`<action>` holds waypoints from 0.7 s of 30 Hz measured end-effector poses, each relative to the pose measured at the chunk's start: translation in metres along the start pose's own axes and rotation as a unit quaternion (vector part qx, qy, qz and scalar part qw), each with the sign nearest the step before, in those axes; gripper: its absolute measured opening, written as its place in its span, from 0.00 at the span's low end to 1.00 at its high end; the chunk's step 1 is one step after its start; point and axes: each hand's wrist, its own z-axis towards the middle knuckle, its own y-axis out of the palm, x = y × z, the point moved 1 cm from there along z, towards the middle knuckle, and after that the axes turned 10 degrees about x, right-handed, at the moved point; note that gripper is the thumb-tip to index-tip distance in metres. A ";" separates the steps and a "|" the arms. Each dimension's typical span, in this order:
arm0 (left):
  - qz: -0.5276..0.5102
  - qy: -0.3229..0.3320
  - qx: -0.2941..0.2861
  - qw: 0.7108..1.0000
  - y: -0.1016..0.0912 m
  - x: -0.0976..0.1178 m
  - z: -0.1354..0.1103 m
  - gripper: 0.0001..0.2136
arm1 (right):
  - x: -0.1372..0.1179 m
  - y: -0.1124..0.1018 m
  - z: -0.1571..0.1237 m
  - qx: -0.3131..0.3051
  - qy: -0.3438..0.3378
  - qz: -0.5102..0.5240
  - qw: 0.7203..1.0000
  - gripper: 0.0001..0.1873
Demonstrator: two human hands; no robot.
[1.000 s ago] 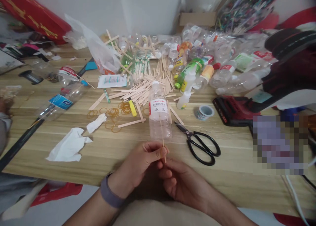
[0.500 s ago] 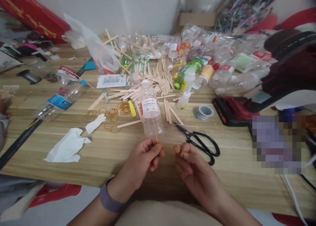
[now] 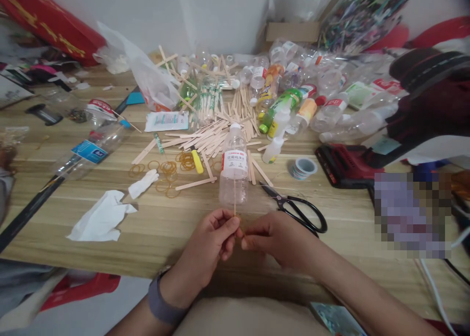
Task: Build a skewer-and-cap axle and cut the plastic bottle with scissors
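A clear plastic water bottle (image 3: 234, 164) with a white cap and a white and red label stands out in front of me, cap pointing away. Along it runs a thin wooden stick (image 3: 235, 201), its near end pinched between thumb and fingers of my left hand (image 3: 216, 235). My right hand (image 3: 271, 235) is closed close beside those fingertips. A thin amber strand, seemingly a rubber band (image 3: 241, 228), shows between the two hands; part of it is hidden by fingers. Black-handled scissors (image 3: 297, 208) lie just beyond my right hand.
Loose wooden sticks (image 3: 209, 135), amber rubber bands (image 3: 169, 168) and a yellow cutter (image 3: 197, 160) lie midtable. Many bottles (image 3: 286, 101) crowd the back right. A red cordless tool (image 3: 345, 164) stands at right, a tape roll (image 3: 303, 167) beside it. Tissue (image 3: 103, 218) lies left.
My right hand has moved left and turned over to meet my left fingertips. The bottle and stick have swung slightly right and straightened.
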 end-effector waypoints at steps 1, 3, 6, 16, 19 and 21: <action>-0.005 0.002 0.000 1.000 0.000 0.000 0.000 0.19 | -0.003 0.004 0.001 -0.010 -0.018 0.037 0.999 0.07; -0.005 0.001 -0.001 1.000 -0.002 0.001 0.001 0.19 | -0.006 0.013 0.001 -0.020 -0.040 0.124 0.991 0.08; 0.017 -0.011 0.002 1.000 -0.003 0.001 0.001 0.20 | -0.003 0.025 0.002 0.012 -0.032 0.193 0.981 0.21; 0.075 -0.010 0.012 0.997 -0.002 -0.004 -0.003 0.18 | -0.002 0.041 0.006 0.077 0.010 0.192 0.978 0.21; 0.076 -0.001 0.019 0.997 -0.004 -0.004 -0.005 0.17 | -0.002 0.038 0.006 0.115 0.018 0.197 0.973 0.21; 0.069 0.010 0.031 0.997 -0.008 -0.003 -0.008 0.16 | -0.002 0.033 0.005 0.152 0.036 0.194 0.969 0.20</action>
